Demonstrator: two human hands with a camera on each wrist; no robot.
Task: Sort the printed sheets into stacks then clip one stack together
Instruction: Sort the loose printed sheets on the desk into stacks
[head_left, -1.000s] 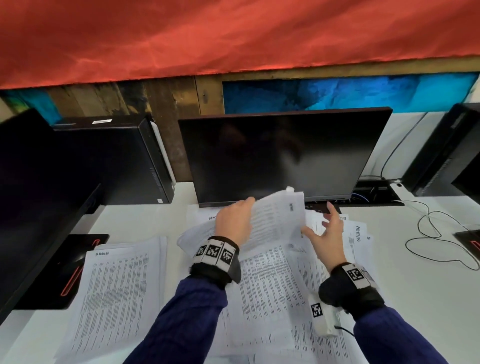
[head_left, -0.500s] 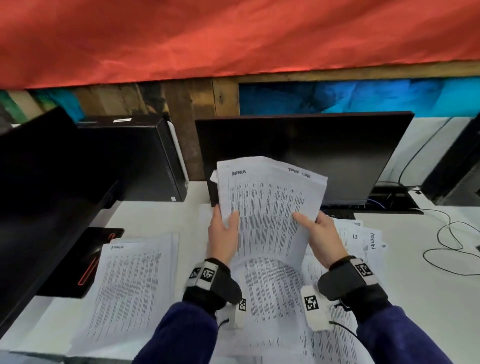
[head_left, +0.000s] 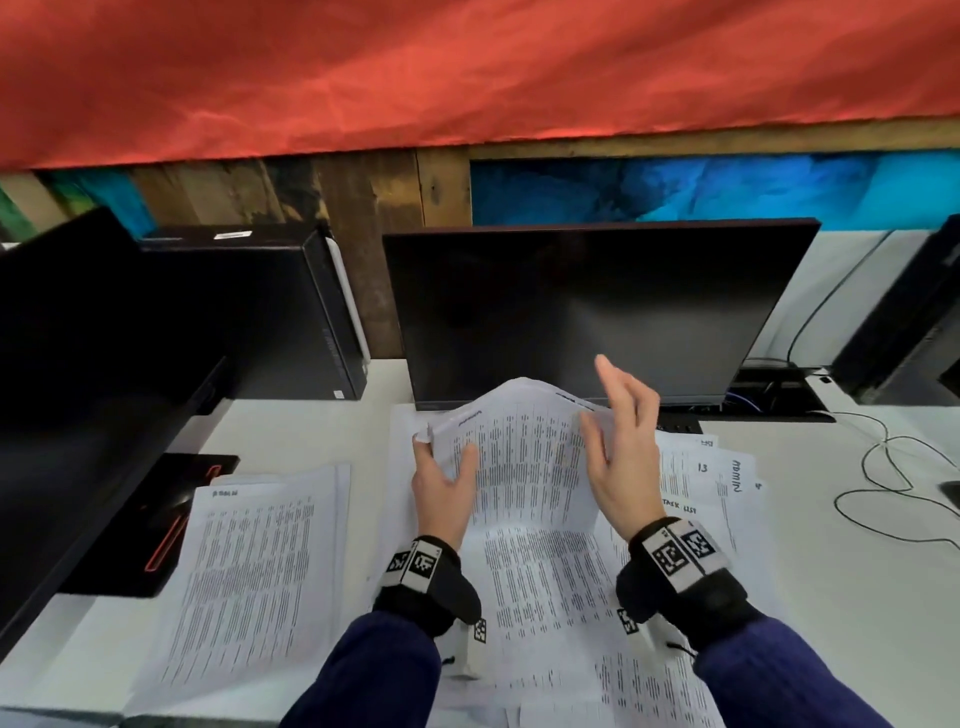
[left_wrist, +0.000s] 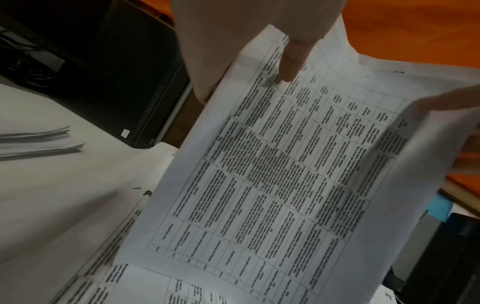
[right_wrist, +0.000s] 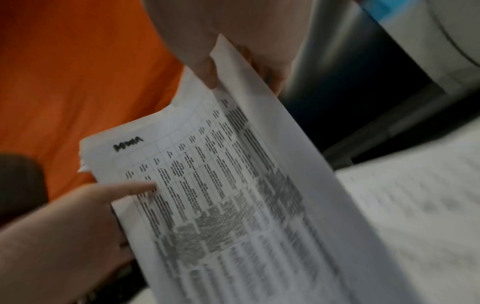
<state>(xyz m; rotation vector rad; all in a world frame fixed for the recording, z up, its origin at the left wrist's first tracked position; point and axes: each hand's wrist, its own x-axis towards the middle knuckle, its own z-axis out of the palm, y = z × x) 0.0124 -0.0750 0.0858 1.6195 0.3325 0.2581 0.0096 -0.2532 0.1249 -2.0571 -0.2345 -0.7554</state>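
I hold a bundle of printed sheets (head_left: 524, 467) up in front of the monitor, its top edge drooping away from me. My left hand (head_left: 441, 470) grips its left edge, thumb (left_wrist: 291, 61) on the printed face and fingers behind. My right hand (head_left: 618, 447) pinches the right edge between thumb (right_wrist: 207, 72) and fingers, with the index finger raised. The top sheet (right_wrist: 221, 185) is a printed table with a handwritten heading. A neat stack (head_left: 254, 571) lies on the desk at the left. A loose pile (head_left: 545, 613) of sheets is spread under my hands.
A dark monitor (head_left: 597, 312) stands right behind the sheets. A black computer case (head_left: 249, 312) and another screen (head_left: 78, 364) with its base (head_left: 156, 519) crowd the left. More sheets (head_left: 727, 483) fan out at the right, near a thin cable (head_left: 883, 467).
The bundle, held tall and upright half a second ago, has come down lower and its top now bends away. My right hand has slid up its right edge and lifted the index finger.
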